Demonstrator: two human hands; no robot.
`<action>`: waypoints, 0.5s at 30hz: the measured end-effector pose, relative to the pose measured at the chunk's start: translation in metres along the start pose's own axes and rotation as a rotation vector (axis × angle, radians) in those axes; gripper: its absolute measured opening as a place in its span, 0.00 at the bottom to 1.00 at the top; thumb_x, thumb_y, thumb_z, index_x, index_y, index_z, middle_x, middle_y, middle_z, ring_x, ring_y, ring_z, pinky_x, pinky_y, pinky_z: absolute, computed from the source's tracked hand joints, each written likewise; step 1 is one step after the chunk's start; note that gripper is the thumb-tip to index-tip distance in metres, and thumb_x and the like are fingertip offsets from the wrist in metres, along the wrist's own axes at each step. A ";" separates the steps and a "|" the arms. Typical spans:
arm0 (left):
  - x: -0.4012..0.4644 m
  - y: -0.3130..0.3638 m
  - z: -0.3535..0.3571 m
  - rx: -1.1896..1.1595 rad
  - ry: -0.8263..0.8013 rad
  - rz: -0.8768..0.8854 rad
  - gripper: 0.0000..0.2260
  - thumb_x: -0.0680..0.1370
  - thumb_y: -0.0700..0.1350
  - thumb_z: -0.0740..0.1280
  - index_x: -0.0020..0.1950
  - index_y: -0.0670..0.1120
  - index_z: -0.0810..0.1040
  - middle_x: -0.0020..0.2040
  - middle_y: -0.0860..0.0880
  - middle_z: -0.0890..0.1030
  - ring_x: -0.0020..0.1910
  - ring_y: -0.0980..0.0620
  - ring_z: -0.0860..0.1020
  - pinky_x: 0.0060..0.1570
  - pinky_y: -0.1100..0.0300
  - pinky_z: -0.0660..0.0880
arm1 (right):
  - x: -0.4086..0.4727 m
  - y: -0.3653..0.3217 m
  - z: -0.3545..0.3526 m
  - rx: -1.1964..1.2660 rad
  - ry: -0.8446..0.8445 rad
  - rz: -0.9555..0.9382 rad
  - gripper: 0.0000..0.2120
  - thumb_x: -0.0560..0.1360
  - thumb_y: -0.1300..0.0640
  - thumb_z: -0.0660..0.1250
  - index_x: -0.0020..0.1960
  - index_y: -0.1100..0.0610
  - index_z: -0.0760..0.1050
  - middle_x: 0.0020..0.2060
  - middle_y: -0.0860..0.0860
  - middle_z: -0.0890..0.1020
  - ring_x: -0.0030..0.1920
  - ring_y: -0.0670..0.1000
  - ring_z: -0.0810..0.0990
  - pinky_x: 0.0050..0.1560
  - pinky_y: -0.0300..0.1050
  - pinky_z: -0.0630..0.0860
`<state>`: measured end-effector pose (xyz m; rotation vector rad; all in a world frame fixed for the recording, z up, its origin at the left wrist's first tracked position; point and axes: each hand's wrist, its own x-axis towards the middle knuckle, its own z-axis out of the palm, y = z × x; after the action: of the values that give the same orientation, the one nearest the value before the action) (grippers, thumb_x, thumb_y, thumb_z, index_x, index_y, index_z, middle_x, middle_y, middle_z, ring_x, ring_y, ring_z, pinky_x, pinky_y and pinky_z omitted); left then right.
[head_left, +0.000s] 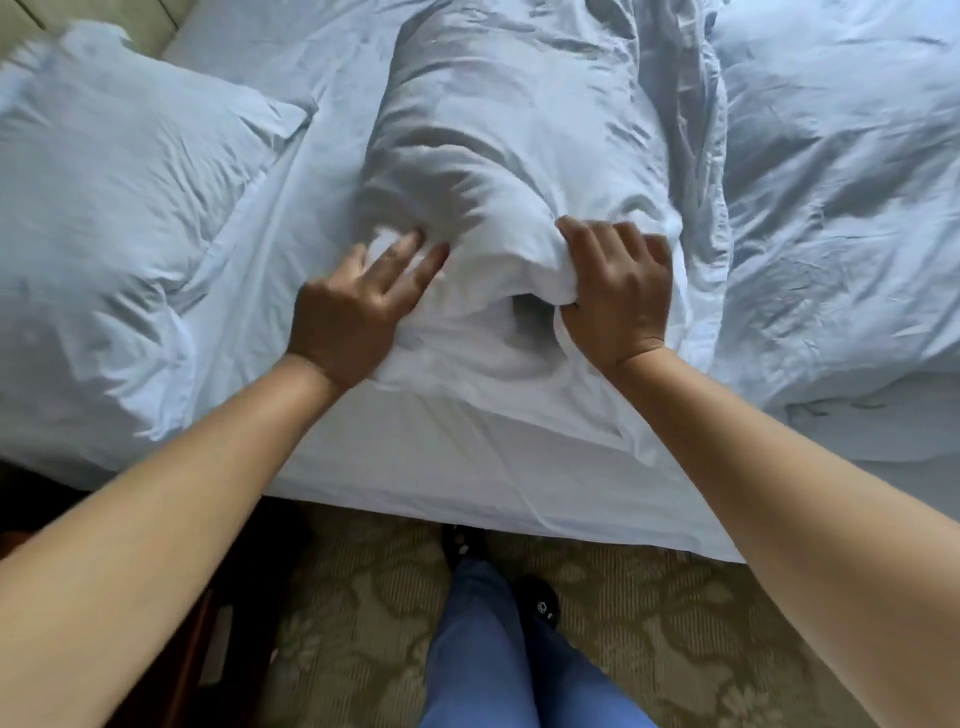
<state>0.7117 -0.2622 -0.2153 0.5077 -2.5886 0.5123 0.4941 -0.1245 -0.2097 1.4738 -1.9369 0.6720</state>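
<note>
- pinching with curled fingers and thumb, the right hand (615, 296) holds a bunched fold of the open hem of a white pillowcase (509, 156); knuckles up, cloth gathered under the palm.
- left hand (358, 306) lies just across the opening from that grip, fingers straight and spread, pressing flat on the cloth and holding nothing.
- between the two hands the hem gapes in a small dark mouth, with soft rolled edges.
- pillowcase cloth is thin woven cotton, matte, creased all over; it looks plump and rounded, like a long stuffed bolster.
- it stretches away from the grip toward the far side of the bed, its near end under both hands and its loose flap lying flat toward the person.
- beneath the grip is a smooth white sheet (467, 467), pulled over the mattress edge.
- left of the left hand, close by, lies a second pillow (119, 208), puffy and wrinkled.
- right of the gripping hand, a rumpled duvet (841, 208) is heaped in deep folds.
- below the hands, nearer the person: patterned beige carpet (363, 597), blue trousers (483, 649), dark socks (540, 603).
</note>
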 end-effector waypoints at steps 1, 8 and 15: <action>-0.010 0.003 0.004 -0.015 -0.017 0.060 0.26 0.75 0.32 0.56 0.70 0.50 0.69 0.64 0.47 0.78 0.40 0.41 0.79 0.23 0.59 0.70 | -0.014 0.006 0.005 -0.020 -0.024 -0.057 0.14 0.70 0.64 0.59 0.51 0.55 0.77 0.37 0.51 0.81 0.35 0.56 0.78 0.38 0.48 0.64; -0.063 0.080 0.049 -0.169 -0.961 -0.149 0.30 0.80 0.40 0.57 0.77 0.59 0.49 0.79 0.51 0.49 0.72 0.36 0.57 0.58 0.46 0.73 | -0.119 -0.006 0.042 -0.045 -0.523 -0.029 0.25 0.55 0.66 0.75 0.51 0.55 0.79 0.37 0.56 0.79 0.37 0.58 0.77 0.38 0.47 0.73; -0.100 0.084 0.063 -0.357 -0.817 -0.755 0.46 0.72 0.53 0.71 0.75 0.65 0.38 0.78 0.47 0.41 0.74 0.41 0.54 0.63 0.44 0.71 | -0.155 -0.007 0.048 -0.168 -0.753 0.252 0.58 0.61 0.61 0.77 0.74 0.41 0.40 0.67 0.57 0.56 0.64 0.57 0.57 0.66 0.66 0.63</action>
<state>0.7364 -0.1903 -0.3395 1.7237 -2.7617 -0.5097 0.5237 -0.0587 -0.3549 1.5136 -2.6945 0.0216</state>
